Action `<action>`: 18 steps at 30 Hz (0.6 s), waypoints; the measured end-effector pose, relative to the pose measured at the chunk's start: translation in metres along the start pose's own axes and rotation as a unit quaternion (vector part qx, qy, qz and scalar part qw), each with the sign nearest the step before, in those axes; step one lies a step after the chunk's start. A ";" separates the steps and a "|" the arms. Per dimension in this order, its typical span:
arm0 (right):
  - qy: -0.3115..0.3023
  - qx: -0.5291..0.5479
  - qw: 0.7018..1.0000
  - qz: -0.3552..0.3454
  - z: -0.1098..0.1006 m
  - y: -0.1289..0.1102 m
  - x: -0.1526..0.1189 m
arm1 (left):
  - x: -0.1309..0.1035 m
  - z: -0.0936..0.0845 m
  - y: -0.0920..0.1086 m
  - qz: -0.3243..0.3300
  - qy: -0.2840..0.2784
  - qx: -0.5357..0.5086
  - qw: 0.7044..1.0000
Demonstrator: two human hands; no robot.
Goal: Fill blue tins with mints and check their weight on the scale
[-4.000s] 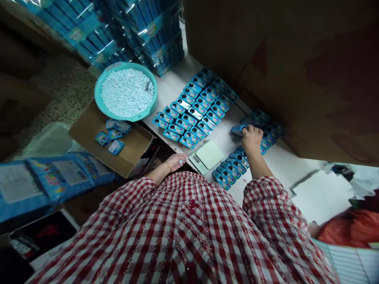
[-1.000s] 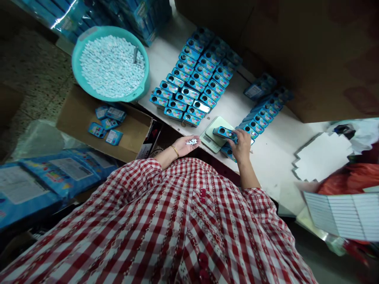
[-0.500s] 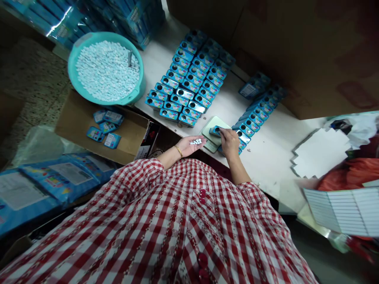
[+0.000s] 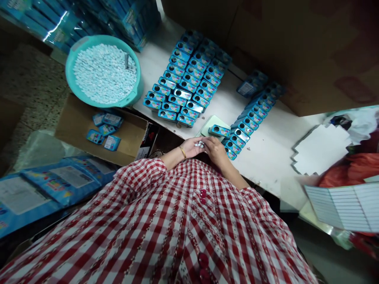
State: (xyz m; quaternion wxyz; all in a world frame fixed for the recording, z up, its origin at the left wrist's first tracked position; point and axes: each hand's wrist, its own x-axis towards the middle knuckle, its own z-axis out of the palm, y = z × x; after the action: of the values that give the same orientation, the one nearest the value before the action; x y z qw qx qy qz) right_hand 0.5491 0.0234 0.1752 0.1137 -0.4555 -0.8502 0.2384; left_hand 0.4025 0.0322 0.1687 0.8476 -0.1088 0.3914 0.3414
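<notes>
Palm up, my left hand [image 4: 191, 147] holds a few small white candies [image 4: 199, 144], its fingers partly covered by the other hand. My right hand [image 4: 215, 150] has its fingertips together at the candies in that palm; whether they pinch one is too small to tell. Just beyond the hands, a blue tin [image 4: 219, 130] with a round dark hole rests on a pale green scale [image 4: 209, 127]. Rows of similar blue tins [image 4: 189, 81] stand to the left on the white table, and a narrower row [image 4: 248, 123] runs to the right of the scale.
A turquoise basin [image 4: 68, 73] full of white candies is at the upper left. Below it, a cardboard box [image 4: 130, 138] holds several blue tins. A large brown carton [image 4: 296, 59] stands at the back right. White card [image 4: 321, 150] lies at the right.
My right hand has moved from the tin on the scale back to my left palm. The tin now shows fully on the scale. Fewer candies show in my palm.
</notes>
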 end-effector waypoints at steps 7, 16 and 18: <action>0.058 0.052 0.996 0.053 -0.007 0.020 0.007 | 0.008 0.017 0.002 0.028 -0.005 0.010 1.000; 0.118 0.030 0.980 0.157 -0.025 0.046 0.026 | 0.011 0.029 0.019 0.066 0.043 0.037 0.996; 0.114 0.033 0.982 0.150 -0.026 0.049 0.027 | 0.009 0.024 0.022 0.067 0.053 0.033 0.996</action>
State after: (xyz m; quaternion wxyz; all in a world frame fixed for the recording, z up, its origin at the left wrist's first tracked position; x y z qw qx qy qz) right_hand 0.5796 0.0768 0.1720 0.1872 -0.5982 -0.7453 0.2273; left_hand 0.4060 0.0636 0.1796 0.8040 -0.0725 0.4532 0.3781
